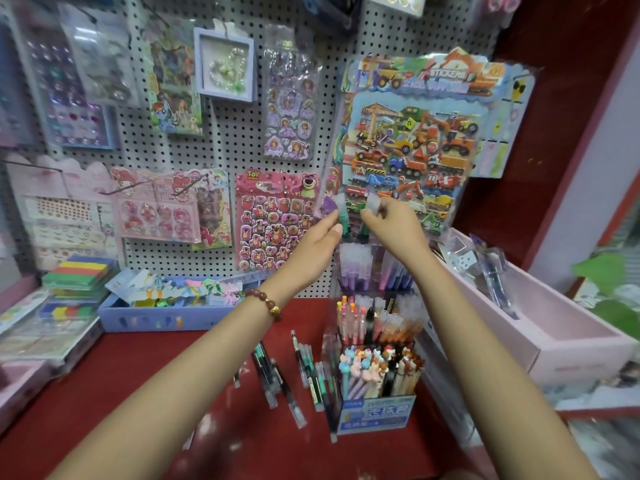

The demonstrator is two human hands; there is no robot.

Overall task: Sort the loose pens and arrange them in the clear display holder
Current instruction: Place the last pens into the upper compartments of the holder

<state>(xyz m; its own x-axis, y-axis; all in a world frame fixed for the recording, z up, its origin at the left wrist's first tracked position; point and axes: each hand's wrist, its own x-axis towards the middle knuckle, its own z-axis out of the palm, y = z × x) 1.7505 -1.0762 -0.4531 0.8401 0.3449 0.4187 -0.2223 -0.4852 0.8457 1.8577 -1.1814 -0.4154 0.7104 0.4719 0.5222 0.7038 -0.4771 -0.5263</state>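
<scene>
A clear tiered display holder (pixel 375 299) stands on the red counter, with purple and pink pens in its top tier, orange-tipped pens in the middle tier and cartoon-topped pens in the front tier. Above its top tier my left hand (pixel 317 240) pinches a purple-capped pen (pixel 329 204). My right hand (pixel 394 225) pinches a clear-capped green pen (pixel 372 206). Another green pen (pixel 344 220) stands upright between the hands. Several loose green and dark pens (pixel 287 375) lie on the counter left of the holder.
Sticker sheets (pixel 408 140) hang on the pegboard right behind the hands. A purple tray (pixel 162 317) of clips sits at the left, with stacked colour pads beside it. A pink box (pixel 540 327) stands to the right of the holder.
</scene>
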